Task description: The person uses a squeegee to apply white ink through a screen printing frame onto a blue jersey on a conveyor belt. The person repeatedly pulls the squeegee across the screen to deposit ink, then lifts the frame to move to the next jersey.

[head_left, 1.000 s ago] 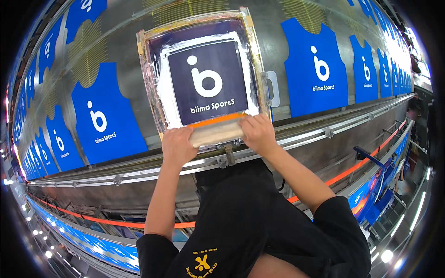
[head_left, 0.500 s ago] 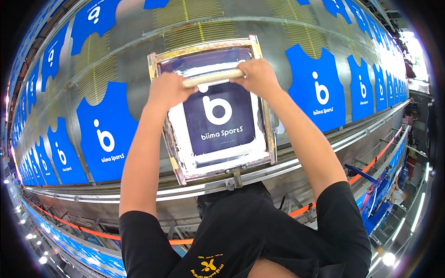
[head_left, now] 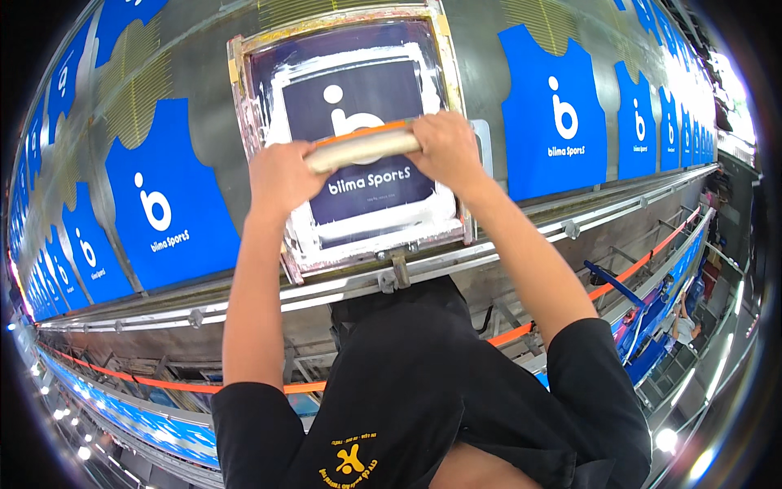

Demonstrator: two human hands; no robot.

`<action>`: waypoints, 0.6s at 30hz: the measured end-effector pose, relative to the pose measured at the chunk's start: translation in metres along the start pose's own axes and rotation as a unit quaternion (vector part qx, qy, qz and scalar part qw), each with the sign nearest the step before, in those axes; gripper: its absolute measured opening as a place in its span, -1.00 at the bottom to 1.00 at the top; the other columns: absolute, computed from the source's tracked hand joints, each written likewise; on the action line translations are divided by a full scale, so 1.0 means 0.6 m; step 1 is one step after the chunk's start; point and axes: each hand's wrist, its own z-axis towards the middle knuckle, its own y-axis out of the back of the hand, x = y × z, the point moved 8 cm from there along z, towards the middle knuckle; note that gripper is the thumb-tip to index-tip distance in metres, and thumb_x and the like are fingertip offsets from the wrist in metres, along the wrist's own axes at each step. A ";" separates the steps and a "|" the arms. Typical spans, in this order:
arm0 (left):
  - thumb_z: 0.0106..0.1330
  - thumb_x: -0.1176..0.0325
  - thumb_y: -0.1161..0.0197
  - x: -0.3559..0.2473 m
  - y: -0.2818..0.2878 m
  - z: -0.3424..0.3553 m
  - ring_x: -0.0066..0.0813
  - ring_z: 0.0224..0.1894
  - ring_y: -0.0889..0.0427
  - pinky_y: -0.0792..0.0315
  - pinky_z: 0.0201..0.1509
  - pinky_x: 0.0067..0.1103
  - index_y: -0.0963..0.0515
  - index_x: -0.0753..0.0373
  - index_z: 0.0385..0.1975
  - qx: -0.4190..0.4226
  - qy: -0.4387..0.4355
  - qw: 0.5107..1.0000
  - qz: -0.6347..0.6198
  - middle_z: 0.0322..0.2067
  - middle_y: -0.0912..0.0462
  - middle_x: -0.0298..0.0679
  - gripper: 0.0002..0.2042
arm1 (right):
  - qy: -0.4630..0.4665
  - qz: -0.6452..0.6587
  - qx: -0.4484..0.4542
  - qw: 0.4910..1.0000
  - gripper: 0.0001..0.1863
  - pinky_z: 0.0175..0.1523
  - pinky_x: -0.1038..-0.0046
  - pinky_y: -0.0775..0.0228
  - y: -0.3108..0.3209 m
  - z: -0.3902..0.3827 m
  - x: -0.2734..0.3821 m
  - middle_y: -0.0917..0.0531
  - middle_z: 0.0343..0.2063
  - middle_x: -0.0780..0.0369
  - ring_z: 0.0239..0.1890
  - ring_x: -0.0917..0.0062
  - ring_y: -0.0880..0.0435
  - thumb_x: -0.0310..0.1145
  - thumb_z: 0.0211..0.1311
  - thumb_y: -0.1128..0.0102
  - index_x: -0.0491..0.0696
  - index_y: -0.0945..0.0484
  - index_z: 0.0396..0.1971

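Nearest is the person's black shirt [head_left: 415,391], then a metal rail [head_left: 326,291] edging the grey bench [head_left: 212,81]. The left hand [head_left: 285,179] and right hand [head_left: 446,151] each grip one end of a squeegee [head_left: 364,152], held across the middle of a framed screen [head_left: 358,210] bordered with white paint [head_left: 379,232]. Blue vest pieces [head_left: 562,122] lie on both sides, with more rows beyond.

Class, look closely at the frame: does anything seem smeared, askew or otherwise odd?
Uneven white smears surround the dark panel inside the frame, whose rim is stained. It looks messy, though possibly just wear from use. Nothing looks spilled on the nearest blue vest-shaped pieces.
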 end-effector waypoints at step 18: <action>0.18 0.42 -0.44 -0.154 -0.090 -0.226 -0.18 -0.06 -0.75 -0.41 0.15 -0.30 -0.73 0.19 -0.12 -0.040 -0.189 0.981 -0.010 -0.13 -0.81 -0.17 -0.75 | -0.284 0.148 -0.150 0.935 -0.47 0.18 0.22 -0.51 0.100 -0.208 -0.104 -0.75 0.00 0.04 0.09 0.19 -0.72 0.01 0.41 -0.40 -0.19 -0.68 0.05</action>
